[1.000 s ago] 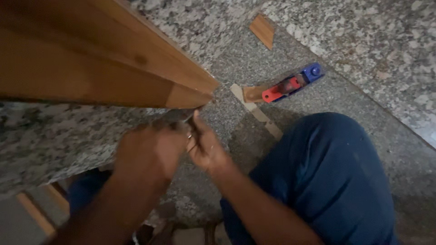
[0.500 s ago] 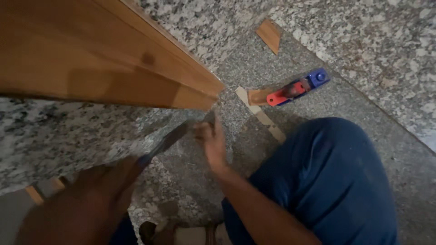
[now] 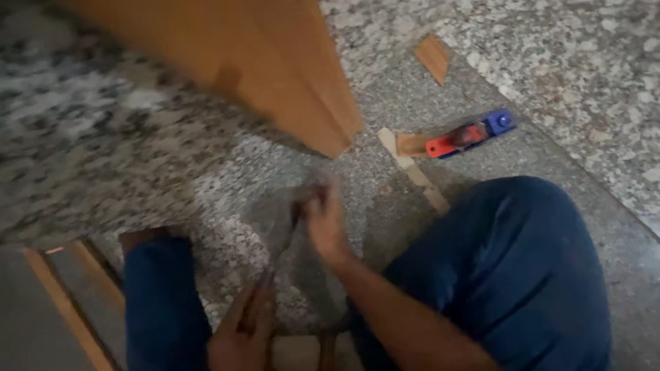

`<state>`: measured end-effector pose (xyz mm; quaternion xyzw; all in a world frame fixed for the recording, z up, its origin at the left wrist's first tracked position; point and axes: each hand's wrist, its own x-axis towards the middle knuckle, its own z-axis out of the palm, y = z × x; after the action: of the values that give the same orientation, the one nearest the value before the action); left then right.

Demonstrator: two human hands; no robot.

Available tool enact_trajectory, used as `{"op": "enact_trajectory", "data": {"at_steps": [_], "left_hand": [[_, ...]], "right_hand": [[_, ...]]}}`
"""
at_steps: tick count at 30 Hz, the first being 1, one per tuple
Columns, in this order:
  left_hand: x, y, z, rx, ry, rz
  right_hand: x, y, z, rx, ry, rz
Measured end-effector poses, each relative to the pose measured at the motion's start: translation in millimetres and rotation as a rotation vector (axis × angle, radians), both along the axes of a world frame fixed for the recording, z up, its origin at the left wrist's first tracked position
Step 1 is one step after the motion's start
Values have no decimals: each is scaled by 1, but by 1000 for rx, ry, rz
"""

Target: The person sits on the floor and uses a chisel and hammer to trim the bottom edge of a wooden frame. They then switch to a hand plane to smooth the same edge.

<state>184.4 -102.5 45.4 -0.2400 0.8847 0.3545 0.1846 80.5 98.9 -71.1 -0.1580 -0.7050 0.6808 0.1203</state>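
Swinging back from the wooden frame (image 3: pixel 289 75): the left hand (image 3: pixel 240 336), fingers curled round a blurred hammer handle (image 3: pixel 278 257), has dropped well below the frame's corner vs. 1 s ago. Right hand (image 3: pixel 323 220) stays just under that corner, pinching sth. too blurred to ID.

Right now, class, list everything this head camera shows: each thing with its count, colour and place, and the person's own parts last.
Wooden frame: one, orange-brown, top centre, over the floor.
Plane: one, red and blue, right of centre on the floor.
Wood strip: one, pale, lying by the plane.
Wood block: one, brown, top right.
Slats: orange-brown, bottom left.
Floor: speckled grey granite throughout.
Tool: one, dark, blurred, between the hands.
Legs: two, blue trousers, bottom.
Right hand: centre, at the tool's upper end.
Left hand: bottom, gripping its lower end.
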Motion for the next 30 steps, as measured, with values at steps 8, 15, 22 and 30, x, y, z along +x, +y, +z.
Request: {"op": "enact_trajectory", "data": {"at_steps": [8,15,22,30], "left_hand": [[-14,22,-10,212,64,95],[-14,38,-41,24,-11,-14],[-33,69,-53,-143,406,-220],[-34,56,-52,-608,348,-246]], "right_hand": [[-29,-5,52,146,22,-106],[-24,-18,86,-199,127,-25],[-2,66,98,91,176,113],[-24,247,144,720,-554,243]]}}
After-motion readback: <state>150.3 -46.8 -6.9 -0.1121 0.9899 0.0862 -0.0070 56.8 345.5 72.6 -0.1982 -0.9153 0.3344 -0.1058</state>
